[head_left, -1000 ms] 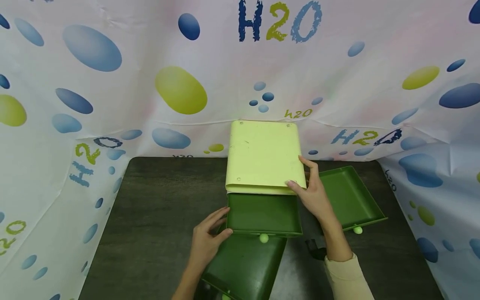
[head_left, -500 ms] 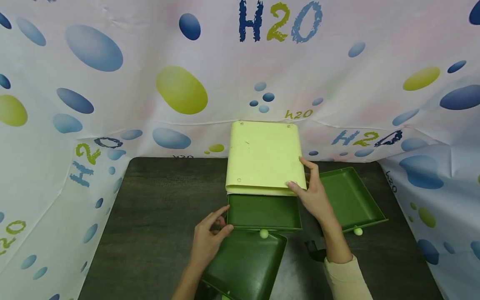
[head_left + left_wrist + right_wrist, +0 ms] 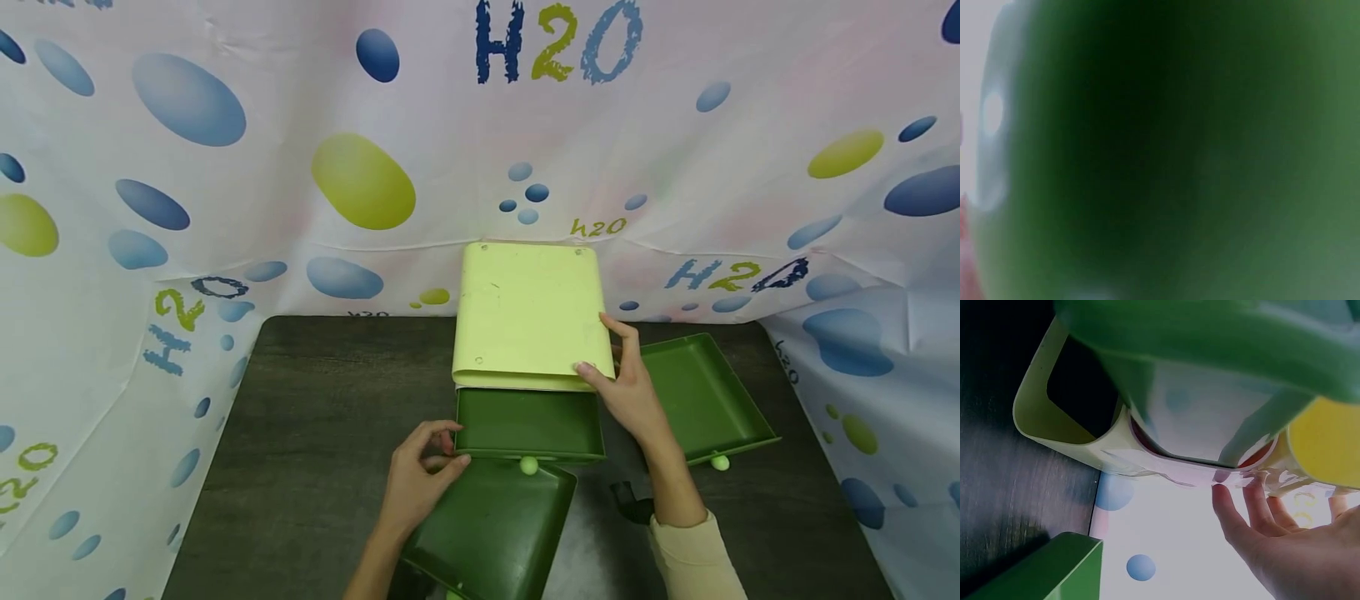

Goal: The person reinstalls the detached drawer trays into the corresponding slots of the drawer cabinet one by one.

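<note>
Three dark green drawers are in our view, and the middle drawer [image 3: 529,423] sits partly inside the pale yellow-green cabinet [image 3: 528,312] at the back centre of the tabletop [image 3: 315,433]. Compared with a second ago, this drawer has gone further in: less of its floor shows, and its front rim with the small light green knob [image 3: 528,465] lies closer to the cabinet.

Our left hand [image 3: 423,479] has changed too. Its fingers, which reached nearly straight along the drawer's left front corner, are now curled, with fingertips and thumb pinching that corner. Our right hand [image 3: 628,387] has stayed where it was, fingers relaxed and nearly straight, thumb on the cabinet's front right edge and fingers against its right side; the right wrist view shows those fingers lying loosely along the cabinet wall.

A second drawer [image 3: 491,533] lies loose just in front of the middle one, under our left wrist. A third drawer [image 3: 705,400] rests to the right of the cabinet, behind our right hand. The left wrist view is only a green blur.
</note>
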